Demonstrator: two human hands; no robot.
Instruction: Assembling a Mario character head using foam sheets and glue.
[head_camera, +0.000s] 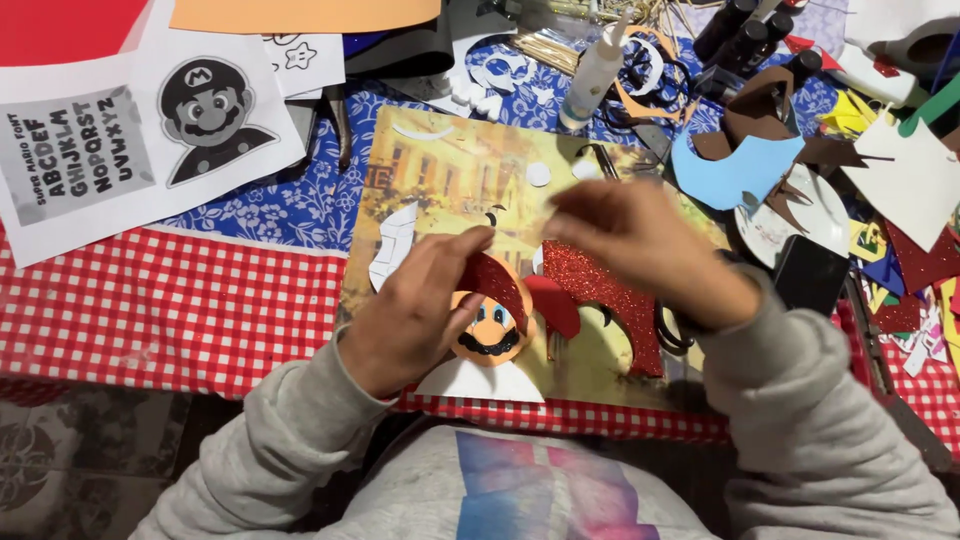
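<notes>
My left hand (415, 310) presses a red glitter cap piece (497, 283) onto a foam cartoon face with a black moustache (490, 335). My right hand (640, 245) hovers just above, blurred, fingers pinched over a larger red glitter foam sheet (610, 295). All of it lies on a picture board used as a work mat (450, 170). A white foam triangle (478, 382) sits below the face. What the right fingers pinch is hidden.
A glue bottle (590, 80) stands behind the board. Printed sheets with a cartoon face and letters (150, 130) lie at left on the red checked cloth (180, 310). Coloured foam scraps and a blue piece (735, 175) crowd the right side, with scissors (672, 335) under my right wrist.
</notes>
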